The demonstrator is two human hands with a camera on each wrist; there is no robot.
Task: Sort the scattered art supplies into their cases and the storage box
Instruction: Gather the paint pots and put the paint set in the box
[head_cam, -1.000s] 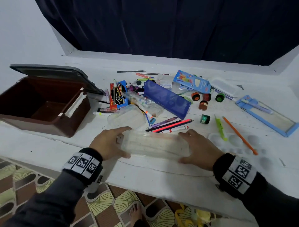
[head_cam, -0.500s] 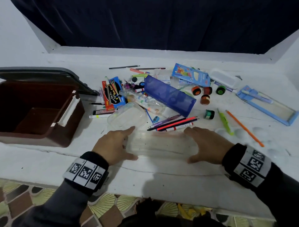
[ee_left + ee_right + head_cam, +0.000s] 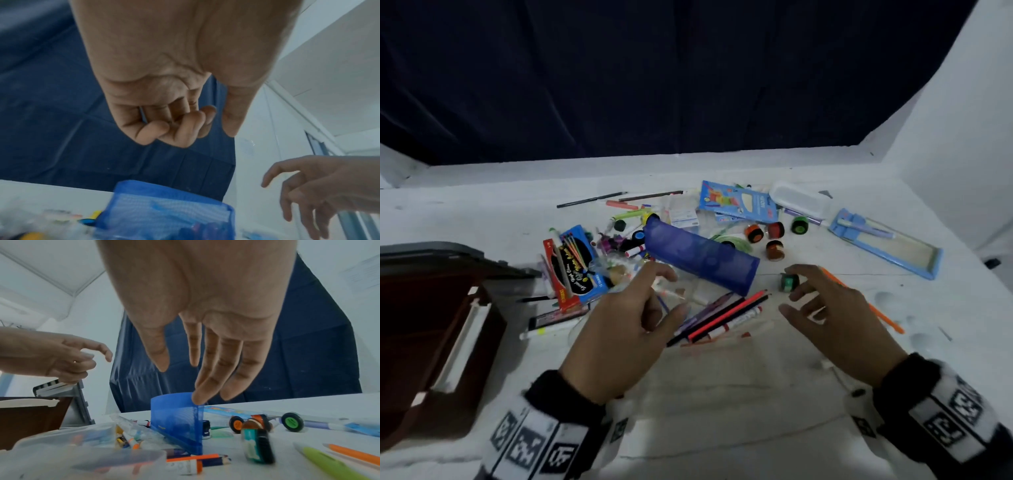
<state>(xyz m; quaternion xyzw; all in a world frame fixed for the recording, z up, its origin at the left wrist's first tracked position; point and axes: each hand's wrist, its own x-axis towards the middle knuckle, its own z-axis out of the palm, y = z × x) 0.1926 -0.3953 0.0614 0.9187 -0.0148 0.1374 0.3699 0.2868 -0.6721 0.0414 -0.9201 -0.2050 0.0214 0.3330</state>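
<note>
— While both hands are hovering over the table [image 3: 722, 428], what are the fingers doing?
— The left hand [image 3: 616, 329] is hanging loosely curled, holding nothing; the right hand [image 3: 835, 318] is spreading its fingers, relaxed, also gripping nothing.
— What is lying nearest?
— Between the two sets of fingertips, the pencils [image 3: 722, 313] are lying bunched. A small pot [image 3: 789, 282] is sitting just beside the right fingertips.
— And beyond?
— Past both fingertips the blue case [image 3: 702, 262] is resting. Well left of the left fingers the box [image 3: 431, 342] is standing open.
— Advice?
— I'd be gathering the pencils parallel, pinching mid-shaft, then sliding them into the case.
</note>
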